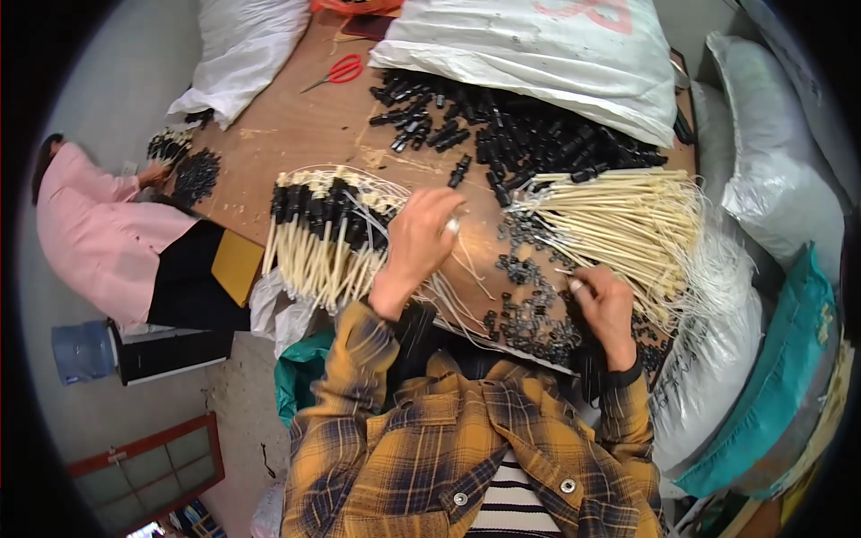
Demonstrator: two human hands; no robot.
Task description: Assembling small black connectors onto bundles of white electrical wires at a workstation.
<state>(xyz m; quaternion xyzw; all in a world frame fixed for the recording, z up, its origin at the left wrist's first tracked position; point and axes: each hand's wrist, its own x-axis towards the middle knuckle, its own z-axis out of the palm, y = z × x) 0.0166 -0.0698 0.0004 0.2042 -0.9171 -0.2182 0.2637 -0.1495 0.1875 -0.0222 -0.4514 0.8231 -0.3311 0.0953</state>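
My left hand is curled closed over the table, beside a bundle of cream sticks with black sleeve ends. Something pale shows at its fingertips, but what it is I cannot make out. Thin white strings trail below it. To the right, my right hand pinches thumb against finger at the edge of scattered small black parts. A short pale tip sticks out by those fingers, too small to name. A second bundle of cream sticks with loose white strings lies just beyond that hand.
Black cylindrical connectors are heaped below a big white sack. Red-handled scissors lie at the back of the brown table. A person in pink works at the left. Stuffed sacks crowd the right side.
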